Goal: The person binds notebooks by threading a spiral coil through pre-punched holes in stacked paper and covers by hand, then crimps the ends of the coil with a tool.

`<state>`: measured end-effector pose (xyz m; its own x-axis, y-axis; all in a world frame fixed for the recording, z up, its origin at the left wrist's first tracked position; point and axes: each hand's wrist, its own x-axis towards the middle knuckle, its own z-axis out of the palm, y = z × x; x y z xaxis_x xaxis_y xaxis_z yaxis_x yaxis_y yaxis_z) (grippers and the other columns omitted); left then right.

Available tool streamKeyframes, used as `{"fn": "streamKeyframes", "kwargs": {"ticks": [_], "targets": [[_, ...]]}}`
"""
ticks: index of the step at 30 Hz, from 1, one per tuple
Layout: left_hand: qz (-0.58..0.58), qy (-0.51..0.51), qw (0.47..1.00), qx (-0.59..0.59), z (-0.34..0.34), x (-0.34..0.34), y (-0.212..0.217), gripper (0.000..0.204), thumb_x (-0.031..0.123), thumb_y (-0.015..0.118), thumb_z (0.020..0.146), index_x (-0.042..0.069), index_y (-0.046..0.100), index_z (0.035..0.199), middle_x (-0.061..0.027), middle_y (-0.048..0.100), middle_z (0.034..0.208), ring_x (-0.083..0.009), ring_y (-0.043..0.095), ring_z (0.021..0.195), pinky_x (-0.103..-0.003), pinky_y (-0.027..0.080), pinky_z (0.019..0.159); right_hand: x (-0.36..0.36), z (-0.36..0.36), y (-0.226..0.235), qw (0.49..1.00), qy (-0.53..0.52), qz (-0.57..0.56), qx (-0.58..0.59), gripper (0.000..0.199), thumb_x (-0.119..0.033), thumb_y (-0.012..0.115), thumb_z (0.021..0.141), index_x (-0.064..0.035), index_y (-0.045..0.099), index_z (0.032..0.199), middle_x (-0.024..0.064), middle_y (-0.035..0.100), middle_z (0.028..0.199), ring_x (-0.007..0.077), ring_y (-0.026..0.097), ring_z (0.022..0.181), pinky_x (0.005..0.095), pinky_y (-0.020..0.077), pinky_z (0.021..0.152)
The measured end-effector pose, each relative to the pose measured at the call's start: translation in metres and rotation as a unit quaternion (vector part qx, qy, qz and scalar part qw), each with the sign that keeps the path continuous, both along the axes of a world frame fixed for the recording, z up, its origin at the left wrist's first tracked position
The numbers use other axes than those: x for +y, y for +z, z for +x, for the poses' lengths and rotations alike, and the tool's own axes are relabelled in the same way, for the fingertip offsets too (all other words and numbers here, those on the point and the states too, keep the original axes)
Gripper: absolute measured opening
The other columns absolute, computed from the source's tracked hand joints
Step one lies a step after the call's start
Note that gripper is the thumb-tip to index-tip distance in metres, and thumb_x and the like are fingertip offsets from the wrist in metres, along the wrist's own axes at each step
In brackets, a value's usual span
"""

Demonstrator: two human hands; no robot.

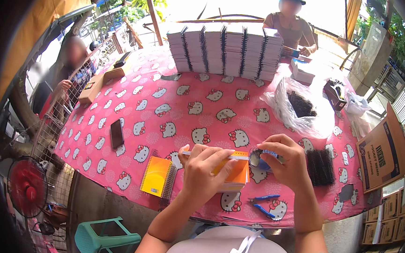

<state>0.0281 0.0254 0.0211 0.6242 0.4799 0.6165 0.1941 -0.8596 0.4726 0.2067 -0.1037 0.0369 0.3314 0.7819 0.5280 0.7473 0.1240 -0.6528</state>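
Note:
My left hand [205,168] is closed round the edge of a small memo pad with an orange cover [240,169]. The pad is at the top of a short stack of pads [235,187] at the near side of the table, and holes run along its far edge. Just right of the stack, my right hand [281,161] hovers over a small round blue-and-white container [256,161], its thumb and fingertips pinched together. Anything between them is too small to tell. Blue-handled pliers [265,211] lie below the container.
Yellow spiral notebooks [157,176] and a phone [117,133] lie left. Black spiral wires [321,167] rest right, near an open cardboard box [382,155]. Tall stacks of notebooks [231,53] stand at the back, beside a plastic bag [286,106]. Two people sit beyond the table.

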Motion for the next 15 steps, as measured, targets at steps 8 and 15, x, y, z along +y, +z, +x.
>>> {"fn": "streamKeyframes", "kwargs": {"ticks": [8,15], "targets": [[-0.006,-0.005,1.000,-0.005,0.002,-0.002,-0.002,0.017,0.023,0.076,0.079,0.010,0.074,0.091,0.0002,0.070,0.087,-0.0166,0.057,0.085,-0.038,0.028,0.094,0.006,0.009,-0.001,0.998,0.061,-0.024,0.014,0.024,0.008,0.067,0.069,-0.0044,0.068,0.089,0.0088,0.064,0.092,0.0228,0.062,0.092,0.0340,0.0507,0.079],[-0.043,-0.006,0.999,-0.032,-0.001,0.003,-0.011,0.017,0.018,0.077,0.078,0.009,0.074,0.092,-0.0027,0.070,0.088,-0.0204,0.058,0.085,-0.038,0.038,0.086,0.009,0.004,0.002,0.973,0.090,-0.170,0.130,0.015,-0.006,0.069,0.081,-0.0030,0.063,0.094,0.0098,0.063,0.085,0.0237,0.063,0.070,0.0353,0.0518,0.068]]}}
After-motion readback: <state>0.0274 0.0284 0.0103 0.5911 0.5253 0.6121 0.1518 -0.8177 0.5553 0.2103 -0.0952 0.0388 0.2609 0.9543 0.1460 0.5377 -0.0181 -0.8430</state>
